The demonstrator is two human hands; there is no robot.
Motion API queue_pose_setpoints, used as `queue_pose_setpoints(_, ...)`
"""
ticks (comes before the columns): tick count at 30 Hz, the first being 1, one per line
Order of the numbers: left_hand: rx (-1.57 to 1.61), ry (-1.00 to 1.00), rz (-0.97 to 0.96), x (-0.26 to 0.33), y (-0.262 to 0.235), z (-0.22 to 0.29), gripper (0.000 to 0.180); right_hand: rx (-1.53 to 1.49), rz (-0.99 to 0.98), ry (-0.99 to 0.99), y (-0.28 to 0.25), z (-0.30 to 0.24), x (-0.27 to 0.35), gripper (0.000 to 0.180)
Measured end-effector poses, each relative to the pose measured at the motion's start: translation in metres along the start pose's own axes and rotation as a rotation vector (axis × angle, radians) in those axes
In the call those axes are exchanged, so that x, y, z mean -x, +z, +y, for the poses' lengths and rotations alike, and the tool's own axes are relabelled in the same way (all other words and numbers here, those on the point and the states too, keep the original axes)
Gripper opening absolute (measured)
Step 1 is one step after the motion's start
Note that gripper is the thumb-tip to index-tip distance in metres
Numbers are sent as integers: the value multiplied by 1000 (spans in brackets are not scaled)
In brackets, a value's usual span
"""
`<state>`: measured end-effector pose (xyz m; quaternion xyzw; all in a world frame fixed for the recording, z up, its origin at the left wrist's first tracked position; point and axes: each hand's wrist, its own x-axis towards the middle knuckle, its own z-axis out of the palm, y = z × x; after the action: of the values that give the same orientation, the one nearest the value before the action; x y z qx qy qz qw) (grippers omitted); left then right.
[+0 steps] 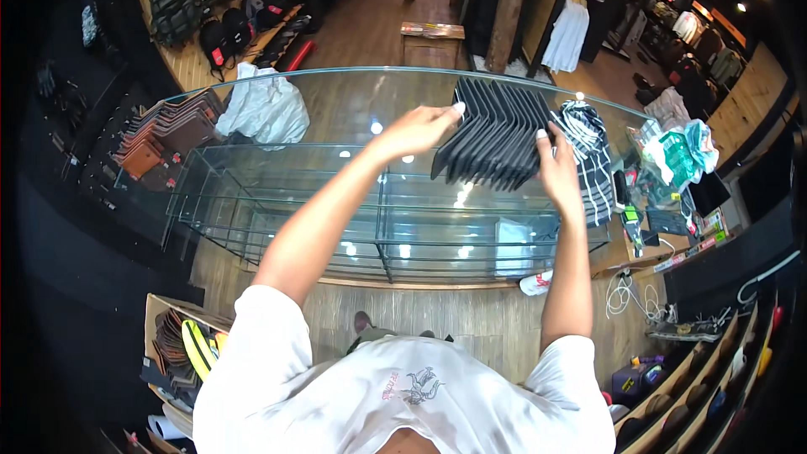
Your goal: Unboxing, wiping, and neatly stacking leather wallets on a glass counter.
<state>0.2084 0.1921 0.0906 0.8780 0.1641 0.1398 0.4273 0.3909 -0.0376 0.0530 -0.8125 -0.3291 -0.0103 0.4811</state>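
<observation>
A row of thin, black, folded wallets [496, 134] stands closely fanned on the glass counter top, right of the middle. At its far left edge, my left hand [424, 128] has its fingers together and its thumb and fingertips against the outer wallets. My right hand [558, 160] grips the opposite side, thumb and fingers at the row's right edge. Between them the wallets lean in a zigzag pattern. Close beside my right hand lies a black-and-white striped cloth [593, 160].
The glass display counter [336, 109] has shelves below. Brown wallets [172, 130] and a crumpled pale plastic bag [265, 109] lie on its left end. Plastic bags [677, 151] sit at the right. An open box [160, 336] stands on the lower left, white cables [626, 298] at right.
</observation>
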Motion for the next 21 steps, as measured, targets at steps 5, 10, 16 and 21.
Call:
queue_pose_setpoints(5,-163,-154,-109,-43,-35,-5,86,-109,-91,-39,35,-45,49,70)
queue_pose_setpoints(10,-423,-140,-120,-71,-63,-17,79,-259,-227,-186,94,-91,89,78)
queue_pose_setpoints(16,-559,66,111,-70,-83,-47,62,-438,-466,-253,119,-118,92,81)
queue_pose_setpoints(21,-212,449,192,21,-94,-33,32,166,180,-379,22,-29,49,44)
